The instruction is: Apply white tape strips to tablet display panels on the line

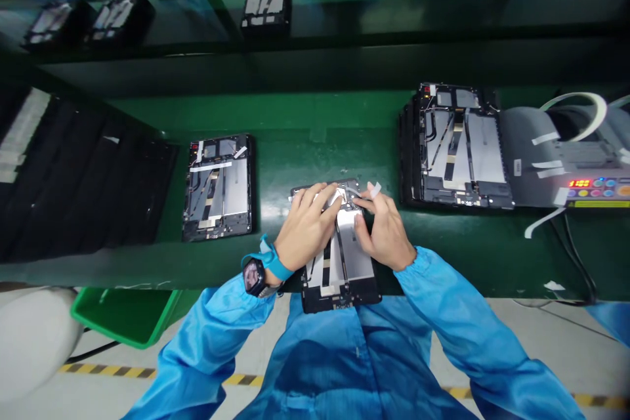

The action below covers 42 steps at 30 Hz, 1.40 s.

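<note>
A tablet with its back off (pixel 361 256) lies at the bench's front edge, showing silvery panels, dark flat cables and circuit boards. My left hand (pixel 308 226) rests over its upper left part, fingers extended and lying on it; they cover what is beneath. My right hand (pixel 386 230) is at the upper right corner, its thumb and index finger apart, fingertips touching the tablet near a pale strip (pixel 353 191). A small white piece of tape (pixel 377 189) sticks up at a right finger. A blue strap (pixel 276 261) and a watch circle my left wrist.
Another opened tablet (pixel 221 187) lies on the left. At right a stack of opened tablets (pixel 462 144) adjoins a grey tape dispenser (pixel 551 157) with a lit display. Black stacked units (pixel 83 170) stand far left. A green bin (pixel 128 312) sits below; shelves above hold more tablets (pixel 267 6).
</note>
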### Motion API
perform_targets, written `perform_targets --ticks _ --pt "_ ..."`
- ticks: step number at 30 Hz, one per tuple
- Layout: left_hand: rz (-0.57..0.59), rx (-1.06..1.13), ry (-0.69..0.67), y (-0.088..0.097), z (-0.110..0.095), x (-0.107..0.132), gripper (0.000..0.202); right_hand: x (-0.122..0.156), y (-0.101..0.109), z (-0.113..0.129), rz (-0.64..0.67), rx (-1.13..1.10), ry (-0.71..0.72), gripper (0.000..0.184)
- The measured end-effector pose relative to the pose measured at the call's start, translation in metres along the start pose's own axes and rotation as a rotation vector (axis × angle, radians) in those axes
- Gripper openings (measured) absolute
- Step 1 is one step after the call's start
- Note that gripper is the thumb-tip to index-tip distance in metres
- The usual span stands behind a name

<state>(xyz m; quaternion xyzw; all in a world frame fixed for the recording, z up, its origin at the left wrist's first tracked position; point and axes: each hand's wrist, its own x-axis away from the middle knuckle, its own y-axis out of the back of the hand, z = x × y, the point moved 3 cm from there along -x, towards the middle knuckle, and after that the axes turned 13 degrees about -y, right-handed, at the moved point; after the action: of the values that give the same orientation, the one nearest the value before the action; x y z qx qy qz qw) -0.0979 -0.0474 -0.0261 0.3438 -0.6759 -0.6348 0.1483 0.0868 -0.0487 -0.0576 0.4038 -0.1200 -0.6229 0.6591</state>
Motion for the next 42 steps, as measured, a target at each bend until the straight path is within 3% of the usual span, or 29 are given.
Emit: perform_targets --ticks 6,13,24,30,34,42 --pt "0.031 0.031 -0.025 -0.006 -0.013 0.001 0.041 -0.006 0.002 -0.006 0.028 -0.223 -0.158 0.072" --pt "0.015 -0.009 -0.001 -0.014 -0.018 -0.008 0.040 -0.006 0.005 -0.010 -0.011 -0.264 -0.174 0.070" --pt "0.038 -0.053 0.017 -0.018 -0.013 -0.008 0.040 -0.007 0.005 -0.002 -0.038 0.023 0.141 0.079" --pt "-0.033 0.148 0.034 -0.018 0.000 -0.003 0.039 -0.014 0.014 -0.003 -0.017 -0.268 -0.196 0.069" --pt "-0.024 0.244 0.028 -0.017 0.014 -0.004 0.038 -0.027 0.018 -0.003 0.189 -0.415 -0.310 0.063" --pt "-0.036 0.261 0.009 -0.020 0.025 -0.007 0.034 -0.053 0.016 -0.012 0.494 -0.355 -0.272 0.063"
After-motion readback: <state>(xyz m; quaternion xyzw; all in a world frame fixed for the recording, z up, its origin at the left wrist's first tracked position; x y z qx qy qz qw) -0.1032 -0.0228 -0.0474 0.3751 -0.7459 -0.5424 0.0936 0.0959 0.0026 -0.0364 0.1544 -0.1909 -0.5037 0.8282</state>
